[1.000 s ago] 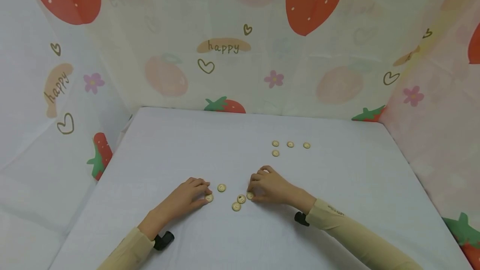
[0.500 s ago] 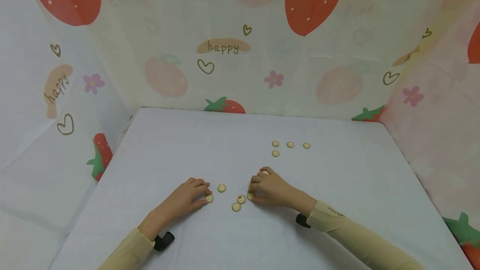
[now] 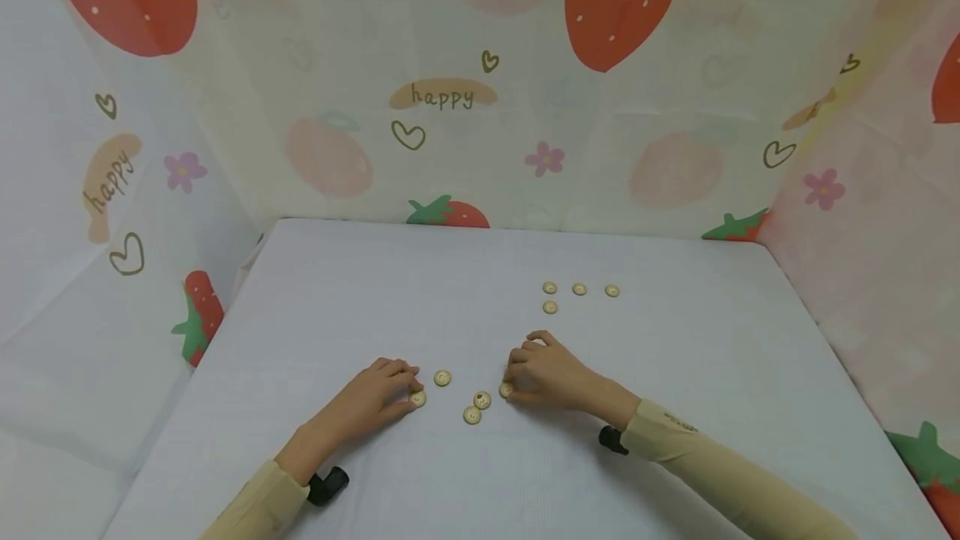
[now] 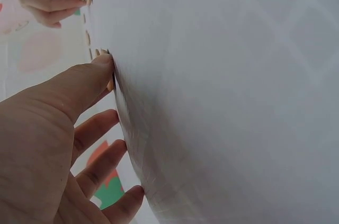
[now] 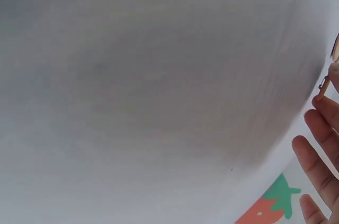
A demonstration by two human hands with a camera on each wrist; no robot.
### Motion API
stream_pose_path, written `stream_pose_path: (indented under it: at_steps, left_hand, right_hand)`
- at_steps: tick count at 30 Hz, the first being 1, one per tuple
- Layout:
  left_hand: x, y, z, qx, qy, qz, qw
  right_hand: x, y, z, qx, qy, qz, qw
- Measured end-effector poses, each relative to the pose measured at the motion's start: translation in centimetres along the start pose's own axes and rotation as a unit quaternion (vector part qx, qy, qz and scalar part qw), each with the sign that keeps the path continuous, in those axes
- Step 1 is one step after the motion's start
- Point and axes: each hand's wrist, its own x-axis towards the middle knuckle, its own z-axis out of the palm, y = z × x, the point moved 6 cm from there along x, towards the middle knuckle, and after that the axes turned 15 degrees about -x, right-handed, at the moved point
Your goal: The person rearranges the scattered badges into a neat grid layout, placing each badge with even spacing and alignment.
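Left of the middle, my left hand [image 3: 378, 394] pinches a round wooden button [image 3: 417, 398] at table level, thumb in front and index finger behind. My right hand [image 3: 551, 373] holds another round wooden button [image 3: 507, 390] between thumb and index finger; in the right wrist view that button [image 5: 323, 88] is seen edge-on. Between the hands lie a single button [image 3: 442, 377] and a touching pair, one button with a dark mark [image 3: 482, 400] and one just in front of it [image 3: 472, 415]. In the left wrist view my left thumb [image 4: 100, 65] partly hides its button.
Farther back on the white-covered table [image 3: 375, 273], three buttons stand in a row, with the middle button [image 3: 580, 289] evenly spaced. One more button [image 3: 551, 307] lies in front of the row's left end. Strawberry-printed cloth [image 3: 450, 157] walls the back and sides.
My right hand has slid slightly to the right with its button, away from the touching pair. My left hand keeps its place and its pinch.
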Motion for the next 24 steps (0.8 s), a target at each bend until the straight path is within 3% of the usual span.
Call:
stream_pose_path:
  at_steps: [8,16,24]
  left_hand:
    - [-0.1,0.1,-0.1,-0.004,0.009,0.011,0.9999]
    - [-0.1,0.0,-0.1,-0.008,0.000,-0.008,0.9999]
    - [-0.1,0.0,-0.1,-0.006,0.001,-0.006,1.0000]
  right_hand:
    - [-0.7,1.0,-0.4,0.003,0.028,0.017,0.999]
    - [-1.5,2.5,0.0,-0.006,0.021,0.034,0.999]
    - [-2.1,4.0,0.3,0.006,0.013,0.064,0.998]
